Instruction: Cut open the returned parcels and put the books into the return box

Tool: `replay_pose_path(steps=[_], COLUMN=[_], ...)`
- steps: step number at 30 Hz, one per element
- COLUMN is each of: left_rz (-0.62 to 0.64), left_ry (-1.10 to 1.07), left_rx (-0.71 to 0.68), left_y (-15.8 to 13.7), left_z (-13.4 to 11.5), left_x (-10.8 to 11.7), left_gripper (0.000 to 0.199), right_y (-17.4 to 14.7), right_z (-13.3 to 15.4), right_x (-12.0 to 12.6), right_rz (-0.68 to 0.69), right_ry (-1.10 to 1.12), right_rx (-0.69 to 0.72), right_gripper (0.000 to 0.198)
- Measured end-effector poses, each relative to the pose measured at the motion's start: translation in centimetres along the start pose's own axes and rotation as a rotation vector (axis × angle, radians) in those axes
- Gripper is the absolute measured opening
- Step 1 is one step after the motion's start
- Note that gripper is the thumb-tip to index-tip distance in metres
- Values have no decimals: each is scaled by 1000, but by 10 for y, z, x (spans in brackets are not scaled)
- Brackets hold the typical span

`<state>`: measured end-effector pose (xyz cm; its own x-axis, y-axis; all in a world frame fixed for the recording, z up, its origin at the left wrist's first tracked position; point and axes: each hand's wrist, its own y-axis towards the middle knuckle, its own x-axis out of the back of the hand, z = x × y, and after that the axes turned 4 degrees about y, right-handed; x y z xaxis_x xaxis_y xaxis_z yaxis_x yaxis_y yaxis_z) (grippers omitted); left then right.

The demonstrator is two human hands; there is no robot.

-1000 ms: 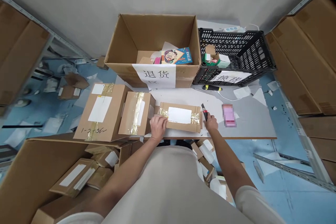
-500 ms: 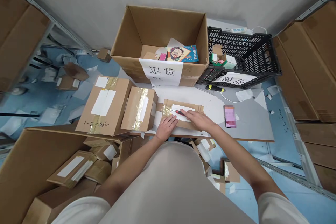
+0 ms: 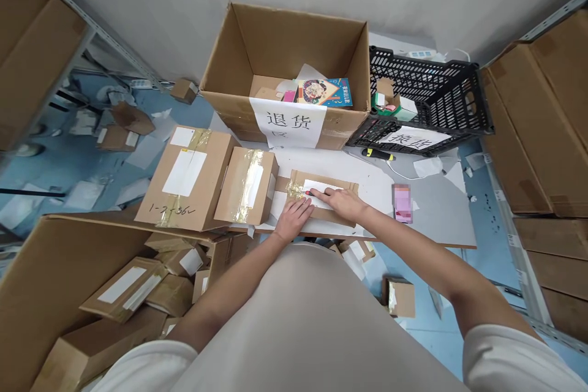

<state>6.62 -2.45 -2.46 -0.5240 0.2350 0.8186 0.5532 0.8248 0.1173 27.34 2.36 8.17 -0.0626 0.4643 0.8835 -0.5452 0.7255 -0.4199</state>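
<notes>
A flat cardboard parcel (image 3: pixel 331 215) with a white label and shiny tape at its left end lies on the table in front of me. My left hand (image 3: pixel 292 220) rests flat on its near left edge, fingers stretched out. In my right hand (image 3: pixel 344 203) is a small red-and-black box cutter (image 3: pixel 308 193), its front end over the taped end of the parcel. The index finger reaches along the handle; the blade cannot be made out now. Left of the parcel stands a taped carton (image 3: pixel 226 190), with a larger carton (image 3: pixel 158 180) beside it.
Behind the parcel are a big open carton (image 3: pixel 220 107) holding books and a black plastic crate (image 3: pixel 482 116). A phone (image 3: pixel 403 203) and a black-and-yellow tool (image 3: pixel 377 154) lie on the white table (image 3: pixel 441 214). A large box (image 3: pixel 50 251) of parcels stands lower left.
The box cutter and my right hand have shifted slightly toward the parcel's taped end. My left hand stays on the parcel. The view has shifted a little.
</notes>
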Motion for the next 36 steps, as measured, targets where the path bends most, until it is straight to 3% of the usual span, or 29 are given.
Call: replay_pose_path(steps=[10,18,28,36], left_rz=[-36,-32,21,99], left_ry=[44,385,378,369], left_rx=[-63,-219,-138,-90], left_y=[-1,1,-1,0], left_z=[7,6,-2,-11], left_x=[4,2,2,9], left_gripper=[31,34,37,39], right_y=[4,-7,-103,-129], right_z=[16,16,-34,-32], right_x=[7,22,19,14], right_rz=[42,180,282,273], right_ry=[-34,-91,-250,-300], right_rx=[-26,-87,-300,-351], right_gripper=[60,53,69,73])
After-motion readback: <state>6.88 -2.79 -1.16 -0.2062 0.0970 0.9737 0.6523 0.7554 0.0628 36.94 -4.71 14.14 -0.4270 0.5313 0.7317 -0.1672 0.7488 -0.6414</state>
